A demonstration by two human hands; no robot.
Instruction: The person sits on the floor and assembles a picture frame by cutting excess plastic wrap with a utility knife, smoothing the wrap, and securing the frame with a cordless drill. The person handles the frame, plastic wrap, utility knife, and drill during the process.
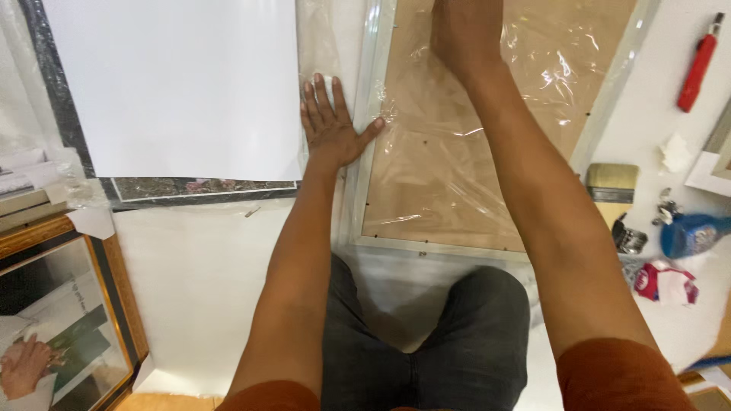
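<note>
A silver-edged picture frame (368, 99) lies face down, its brown backing board (426, 183) covered by crinkled clear plastic film (533, 68). My left hand (330, 122) lies flat with fingers spread beside the frame's left edge, thumb touching the rail. My right hand (466, 30) presses down on the film near the top of the backing; its fingers run out of view at the top. To the left of my left hand a large white sheet (183, 84) covers a dark-bordered print (198, 186).
A red utility knife (699, 68) lies at the upper right. A brush (611, 185), metal clips (629, 237), a blue bottle (693, 234) and a crumpled wrapper (668, 283) sit to the right. A wooden-framed picture (68, 320) leans at lower left. My knees (426, 342) rest below.
</note>
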